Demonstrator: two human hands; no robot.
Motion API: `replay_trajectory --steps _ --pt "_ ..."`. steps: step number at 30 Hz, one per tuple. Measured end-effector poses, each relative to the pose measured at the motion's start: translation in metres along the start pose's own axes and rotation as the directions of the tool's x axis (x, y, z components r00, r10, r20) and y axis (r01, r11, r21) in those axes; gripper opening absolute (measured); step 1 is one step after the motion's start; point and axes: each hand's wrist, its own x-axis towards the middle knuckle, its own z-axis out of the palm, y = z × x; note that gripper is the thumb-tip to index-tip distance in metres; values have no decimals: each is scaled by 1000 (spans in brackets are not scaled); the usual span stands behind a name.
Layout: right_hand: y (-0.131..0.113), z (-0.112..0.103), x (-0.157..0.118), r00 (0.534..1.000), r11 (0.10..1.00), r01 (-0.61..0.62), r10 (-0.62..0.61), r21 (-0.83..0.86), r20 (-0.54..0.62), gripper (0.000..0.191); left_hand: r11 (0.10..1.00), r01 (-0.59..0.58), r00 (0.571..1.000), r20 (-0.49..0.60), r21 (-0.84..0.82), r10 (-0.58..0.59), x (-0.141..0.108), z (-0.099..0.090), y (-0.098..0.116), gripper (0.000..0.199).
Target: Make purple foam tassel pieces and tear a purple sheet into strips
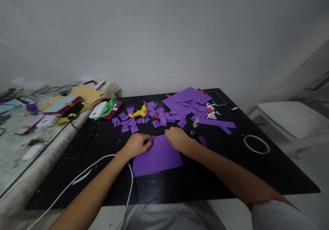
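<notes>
A purple sheet (157,156) of paper or thin foam lies on the black table right in front of me. My left hand (138,144) is closed at its far left edge, thumb and fingers together on the material. At the far right edge, my right hand (177,138) is curled into a closed grip on the same sheet; its fingertips are hidden. Just beyond my hands lie several small folded purple pieces (163,119). A yellow glue gun (140,112) rests among them. Scissors (195,122), only partly visible, lie beyond my right hand.
A large purple sheet (189,96) and purple strips (218,123) lie at the back right, near white scraps (212,112). A white ring (257,144) is on the right. A white cable (97,161) crosses by my left forearm. Green and red bundles (110,108) stand back left.
</notes>
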Motion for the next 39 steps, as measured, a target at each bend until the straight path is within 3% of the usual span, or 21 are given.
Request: replay_trajectory --steps 4,9,13,15,23,39 --pt "10 -4 0 999 999 33 -33 13 16 28 999 1 1000 11 -41 -1 2 -3 -6 30" --pt "11 -16 -15 985 989 145 -148 35 86 53 991 9 1000 16 -133 -7 3 -3 -7 29" --pt "-7 -14 -21 907 948 314 -318 62 275 57 982 30 999 23 -185 -26 4 -3 -8 29" --pt "-13 -9 -19 876 938 343 -340 54 342 59 980 34 999 18 -197 -31 4 -3 -8 29" --pt "-8 7 -4 889 954 288 -298 81 348 66 976 37 999 11 -212 -35 4 0 -11 28" --pt "-6 3 -6 891 954 253 -295 161 346 72 971 54 998 23 -233 -50 5 0 -10 29"
